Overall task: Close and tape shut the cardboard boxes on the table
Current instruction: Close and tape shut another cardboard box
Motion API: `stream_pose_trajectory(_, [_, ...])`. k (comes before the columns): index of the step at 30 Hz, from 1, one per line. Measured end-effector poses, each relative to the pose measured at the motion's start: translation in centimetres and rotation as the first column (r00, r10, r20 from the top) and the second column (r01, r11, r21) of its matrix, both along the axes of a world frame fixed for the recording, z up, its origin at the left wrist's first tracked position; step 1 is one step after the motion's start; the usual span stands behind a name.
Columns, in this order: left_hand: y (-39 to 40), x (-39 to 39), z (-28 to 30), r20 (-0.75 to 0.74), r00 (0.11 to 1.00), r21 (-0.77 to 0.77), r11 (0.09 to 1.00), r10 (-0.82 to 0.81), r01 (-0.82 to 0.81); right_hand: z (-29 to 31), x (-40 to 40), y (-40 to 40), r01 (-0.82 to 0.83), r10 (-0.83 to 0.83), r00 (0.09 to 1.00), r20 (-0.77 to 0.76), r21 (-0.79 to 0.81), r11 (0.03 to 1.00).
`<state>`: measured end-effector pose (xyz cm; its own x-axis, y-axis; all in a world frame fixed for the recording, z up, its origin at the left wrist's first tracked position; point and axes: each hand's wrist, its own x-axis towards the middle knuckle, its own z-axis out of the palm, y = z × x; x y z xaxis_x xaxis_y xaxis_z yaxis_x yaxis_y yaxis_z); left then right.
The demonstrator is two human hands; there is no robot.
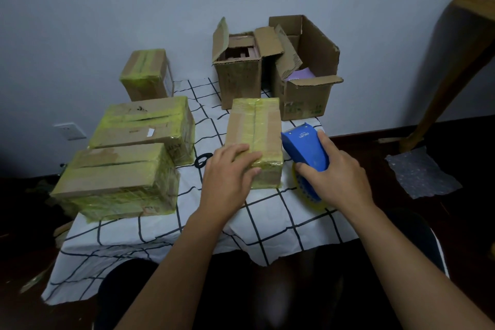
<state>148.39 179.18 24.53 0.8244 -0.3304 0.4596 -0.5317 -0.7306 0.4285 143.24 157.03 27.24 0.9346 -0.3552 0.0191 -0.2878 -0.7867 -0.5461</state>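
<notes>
Two hands are working at the near edge of the checked tablecloth (267,222), on either side of the small taped box (254,139), which is taken here as the reference. The left hand (227,171) is resting on the near top of that box, fingers straight and together, pressing down on the yellow tape. The right hand (334,169) is just right of the box, its fingers curling round and clamping the blue tape dispenser (308,150), with its yellow roll showing beneath the palm. The seam of the reference box is appearing fully covered, so the step in hand is judged to be smoothing or finishing this box. To the left of it, three sealed boxes (120,169) are sitting in a column running toward the wall. Beyond it, two open boxes (238,67) are standing with flaps raised; the right-hand one (308,83) is showing something purple inside. Judgement: four boxes are looking done and two are remaining. The next move is calling for setting this box aside, drawing an open one near, and folding its flaps flat before taping.
</notes>
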Motion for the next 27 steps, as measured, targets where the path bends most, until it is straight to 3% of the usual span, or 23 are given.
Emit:
stream_pose_trajectory(5, [2.2, -0.2, -0.8, -0.076, 0.996, -0.278, 0.959, 0.043, -0.063, -0.2, -0.1, 0.1, -0.002, 0.002, 1.000, 0.003, -0.005, 1.000])
stream_pose_trajectory(9, [3.1, 0.0, -0.7, -0.149, 0.988, -0.371, 0.928, -0.033, -0.025, -0.1, -0.1, 0.1, -0.003, 0.003, 1.000, 0.011, 0.000, 1.000])
stream_pose_trajectory(17, [4.3, 0.5, 0.2, -0.061, 0.998, -0.244, 0.970, -0.023, 0.008, -0.1, -0.1, 0.3, 0.000, 0.000, 1.000, 0.008, -0.008, 1.000])
stream_pose_trajectory(24, [3.2, 0.4, 1.7, -0.160, 0.986, -0.038, 0.998, -0.051, 0.045, -0.2, -0.1, 0.1, 0.001, -0.001, 1.000, 0.007, -0.005, 1.000])
stream_pose_trajectory(27, [1.3, 0.3, 1.6, -0.072, 0.995, -0.029, 0.998, -0.063, 0.061, -0.2, 0.0, 0.2, -0.001, 0.001, 1.000, 0.003, -0.005, 1.000])
